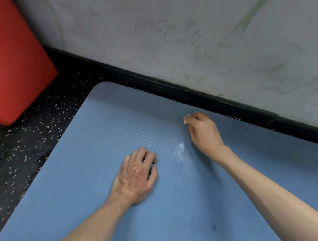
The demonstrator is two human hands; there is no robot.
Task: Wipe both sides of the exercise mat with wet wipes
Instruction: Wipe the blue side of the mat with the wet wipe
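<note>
A blue exercise mat point(93, 162) lies flat on the floor, its rounded far corner near the wall. My right hand point(204, 132) presses down on the mat close to its far edge, fingers closed over a small white wet wipe point(186, 118) that peeks out at the fingertips. A wet, shiny patch point(167, 144) glistens on the mat between my hands. My left hand point(137, 176) rests on the mat nearer to me, knuckles up and fingers curled under, with nothing visible in it.
A stained grey wall point(186, 33) with a black baseboard point(200, 98) runs along the mat's far edge. A red padded block point(9, 61) stands at the left on the black speckled floor point(33, 133). A small dark mark point(213, 226) sits on the mat near me.
</note>
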